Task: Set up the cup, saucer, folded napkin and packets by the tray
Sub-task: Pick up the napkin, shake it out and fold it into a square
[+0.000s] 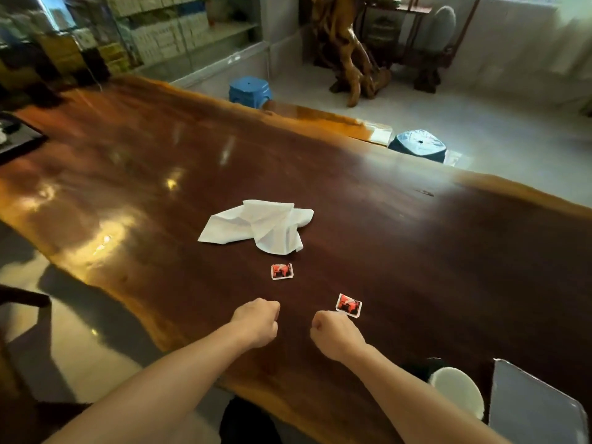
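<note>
A crumpled white napkin [259, 227] lies unfolded in the middle of the dark wooden table [416, 251]. Two small red packets rest nearer to me: one packet [282, 271] just below the napkin, the other packet [349, 305] to its right. My left hand [256, 320] is a closed fist on the table below the first packet. My right hand [336, 331] is also a fist, its knuckles right beside the second packet. At the bottom right, a white cup [458, 390] stands on a dark saucer [419, 368], next to a grey tray [535, 408].
Two blue stools, a far stool [250, 90] and a nearer stool [418, 145], stand beyond the table's far edge. A dark tray with items [16, 136] sits at the far left of the table. A dark chair [25, 302] is at the left, below the table's near edge.
</note>
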Tool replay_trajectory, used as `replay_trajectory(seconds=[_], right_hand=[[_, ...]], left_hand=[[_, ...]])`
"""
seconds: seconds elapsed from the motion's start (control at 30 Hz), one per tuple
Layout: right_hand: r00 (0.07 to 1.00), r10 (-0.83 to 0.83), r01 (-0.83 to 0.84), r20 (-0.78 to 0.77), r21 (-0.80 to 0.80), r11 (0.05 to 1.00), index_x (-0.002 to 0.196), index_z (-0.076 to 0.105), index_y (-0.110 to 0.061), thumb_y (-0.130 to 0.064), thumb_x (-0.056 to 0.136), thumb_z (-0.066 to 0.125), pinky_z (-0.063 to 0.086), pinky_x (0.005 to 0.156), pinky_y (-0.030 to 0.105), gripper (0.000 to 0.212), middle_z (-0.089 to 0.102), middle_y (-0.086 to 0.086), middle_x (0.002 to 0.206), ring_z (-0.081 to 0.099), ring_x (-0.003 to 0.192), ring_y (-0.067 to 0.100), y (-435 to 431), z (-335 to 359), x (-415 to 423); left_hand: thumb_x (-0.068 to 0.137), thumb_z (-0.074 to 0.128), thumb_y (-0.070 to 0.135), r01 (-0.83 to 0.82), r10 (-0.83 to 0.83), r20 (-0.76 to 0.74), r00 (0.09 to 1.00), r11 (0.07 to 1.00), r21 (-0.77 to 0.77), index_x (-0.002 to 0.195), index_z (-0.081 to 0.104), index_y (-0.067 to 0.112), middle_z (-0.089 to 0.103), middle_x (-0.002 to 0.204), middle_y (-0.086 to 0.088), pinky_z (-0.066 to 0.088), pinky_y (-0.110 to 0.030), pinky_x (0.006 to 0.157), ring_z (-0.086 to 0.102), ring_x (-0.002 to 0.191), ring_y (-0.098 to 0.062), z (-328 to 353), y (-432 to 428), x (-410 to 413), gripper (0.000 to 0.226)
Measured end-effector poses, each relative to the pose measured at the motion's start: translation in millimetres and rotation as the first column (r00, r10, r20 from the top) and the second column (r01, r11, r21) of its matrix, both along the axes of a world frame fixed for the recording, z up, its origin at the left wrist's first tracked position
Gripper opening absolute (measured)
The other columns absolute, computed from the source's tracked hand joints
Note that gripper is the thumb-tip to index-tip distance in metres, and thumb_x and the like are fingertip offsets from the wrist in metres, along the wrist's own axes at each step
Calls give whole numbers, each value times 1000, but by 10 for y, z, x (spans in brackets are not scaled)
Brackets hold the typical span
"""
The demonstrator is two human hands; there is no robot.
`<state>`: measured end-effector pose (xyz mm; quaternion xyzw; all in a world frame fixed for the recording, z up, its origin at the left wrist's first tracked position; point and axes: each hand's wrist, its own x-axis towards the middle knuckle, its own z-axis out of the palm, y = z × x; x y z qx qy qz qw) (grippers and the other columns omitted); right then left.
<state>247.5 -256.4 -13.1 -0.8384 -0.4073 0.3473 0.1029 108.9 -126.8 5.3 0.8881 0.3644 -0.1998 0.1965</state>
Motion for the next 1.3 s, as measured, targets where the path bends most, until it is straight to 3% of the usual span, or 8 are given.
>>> replay_trajectory(seconds=[0.33, 0.53, 0.73, 0.8, 0.87, 1.0, 1.1, 1.3], right_hand=[[986, -155, 164, 63, -165, 973, 104, 68, -19, -21, 91, 52, 57, 84, 40, 20, 67, 7, 113, 66, 100, 30, 1295, -138, 13], [963, -215, 249, 162, -238, 939, 110, 64, -17, -15, 93, 51, 49, 78, 37, 21, 63, 7, 115, 63, 105, 30, 1813, -235, 45], [955, -141, 206, 260, -242, 948, 120, 65, -14, -5, 95, 52, 49, 81, 39, 30, 54, 7, 120, 53, 110, 29, 2101, -330, 154], [954, -117, 189, 277, -250, 950, 117, 64, -14, 0, 93, 55, 48, 78, 38, 29, 53, 7, 120, 51, 109, 29, 2172, -353, 234], [948, -113, 189, 299, -238, 953, 117, 62, -14, 0, 92, 56, 51, 77, 38, 29, 53, 7, 120, 51, 108, 28, 2233, -389, 322], [938, -102, 179, 332, -212, 961, 124, 57, -16, 0, 89, 61, 49, 70, 34, 38, 51, 6, 122, 50, 107, 26, 2336, -512, 499], [937, -107, 182, 332, -204, 962, 125, 56, -16, 2, 87, 64, 47, 67, 33, 43, 48, 6, 124, 48, 106, 26, 2400, -645, 596], [938, -150, 222, 311, -208, 953, 123, 55, -15, 7, 82, 63, 39, 60, 33, 48, 46, 8, 121, 48, 102, 27, 2529, -945, 667]], left_hand=[[87, 52, 5, 277, -278, -18, 960, 960, -49, 101, 66, 26, 65, 113, -3, 46, -34, 73, 65, 104, -28, -346, 1522, 156, 29], [89, 54, 1, 457, -457, -85, 885, 889, -19, 106, 65, 21, 61, 116, -6, 50, -38, 82, 63, 107, -30, -451, 2288, 294, 28], [91, 58, 3, 737, -715, -180, 675, 644, 205, 110, 70, 15, 64, 113, -8, 49, -37, 75, 64, 104, -32, -488, 2702, 602, 25], [74, 78, 9, 806, -786, -204, 584, 530, 264, 87, 75, 20, 69, 91, -5, 52, -32, 65, 69, 82, -29, -492, 2771, 709, 17], [46, 90, 8, 833, -834, -174, 524, 459, 311, 58, 70, 21, 63, 63, -1, 47, -27, 48, 62, 54, -25, -611, 2848, 803, 27], [53, 84, 3, 862, -875, -161, 456, 389, 325, 60, 67, 19, 59, 68, -3, 41, -31, 47, 57, 55, -26, -813, 2913, 990, 25], [50, 86, 7, 875, -886, -166, 434, 369, 314, 59, 68, 22, 61, 68, 0, 38, -29, 47, 59, 55, -24, -938, 2960, 1121, 25], [43, 89, 0, 863, -876, -96, 473, 439, 250, 55, 62, 15, 58, 62, -6, 46, -31, 42, 58, 49, -29, -1272, 3162, 1251, 33]])
